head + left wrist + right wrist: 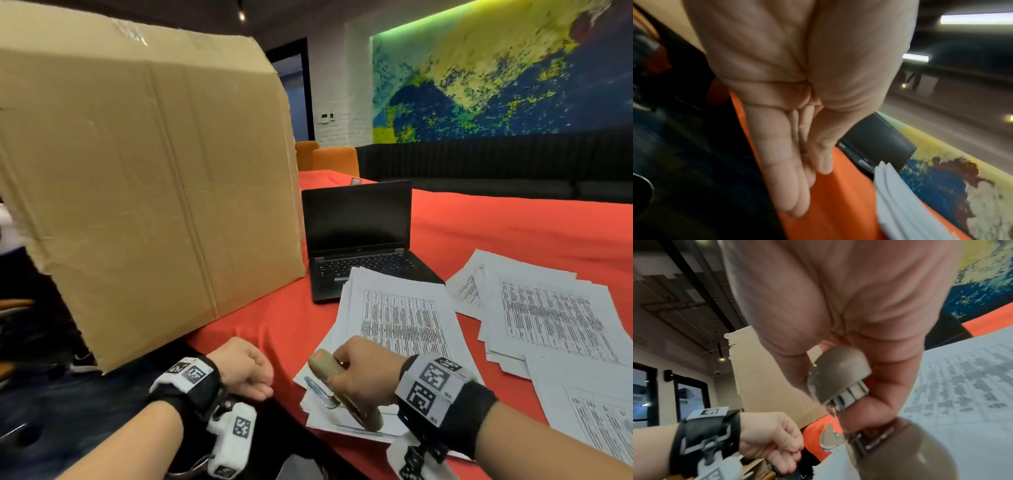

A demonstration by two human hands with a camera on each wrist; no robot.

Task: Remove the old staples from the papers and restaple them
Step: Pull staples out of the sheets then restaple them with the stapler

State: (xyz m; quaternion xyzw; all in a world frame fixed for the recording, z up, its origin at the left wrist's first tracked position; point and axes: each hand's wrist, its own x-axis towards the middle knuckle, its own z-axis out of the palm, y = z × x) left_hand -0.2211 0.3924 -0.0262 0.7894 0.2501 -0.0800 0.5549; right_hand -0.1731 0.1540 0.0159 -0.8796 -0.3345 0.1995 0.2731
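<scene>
My right hand (363, 373) grips a tan stapler (329, 368), swung wide open, its lower part lying on the near corner of a stack of printed papers (400, 318). In the right wrist view the stapler's upper arm (838, 374) sits inside my right hand (838, 305), and its other half (910, 451) rests on the paper (962, 386). My left hand (246, 370) hangs at the table's near edge, left of the stack, with loosely curled fingers (781, 170) and nothing visible in them. No staple can be made out.
A big cardboard box (137, 171) stands at the left on the red tablecloth (513, 233). An open black laptop (356, 222) sits behind the stack. More paper piles (548, 315) lie to the right, another (589, 411) at the near right.
</scene>
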